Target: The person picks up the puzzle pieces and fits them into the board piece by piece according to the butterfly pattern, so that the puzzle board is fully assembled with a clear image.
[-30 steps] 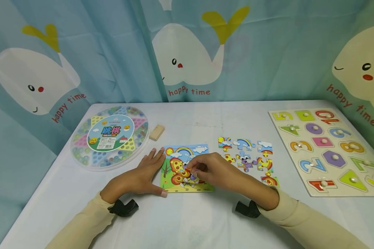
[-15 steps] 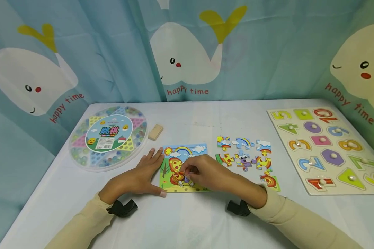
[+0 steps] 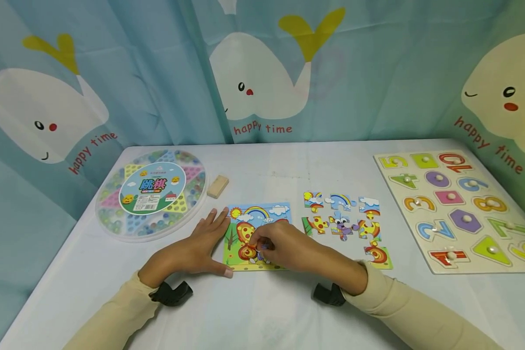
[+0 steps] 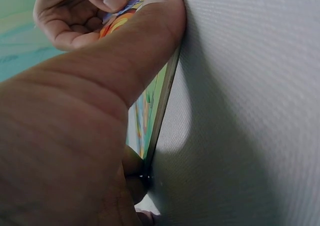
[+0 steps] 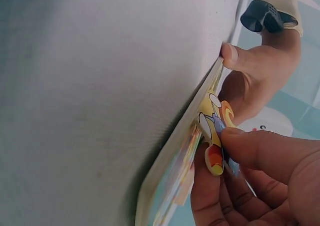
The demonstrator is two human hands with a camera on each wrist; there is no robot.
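Observation:
A square picture puzzle board (image 3: 233, 253) with a butterfly, sun and rainbow lies in front of me. Along its left side rests my left hand (image 3: 197, 250), fingers spread and thumb touching the lower left corner. Over the middle of the board, my right hand (image 3: 295, 245) pinches a jigsaw piece (image 5: 214, 123) between thumb and fingers. That piece shows purple, yellow and orange in the right wrist view, and sits tilted just above or on the board; contact cannot be told. The right hand hides much of the board's right half.
Several loose jigsaw pieces (image 3: 342, 225) lie right of the board. A wooden number board (image 3: 450, 214) is further right. Round Chinese checkers box (image 3: 153, 194) and a small wooden block (image 3: 218, 186) lie to the left. A whale-print curtain (image 3: 376, 87) hangs behind the table.
My right hand has shifted left across the board with the jigsaw piece, uncovering more of the loose pieces. The left hand stays in place. The head view has turned slightly.

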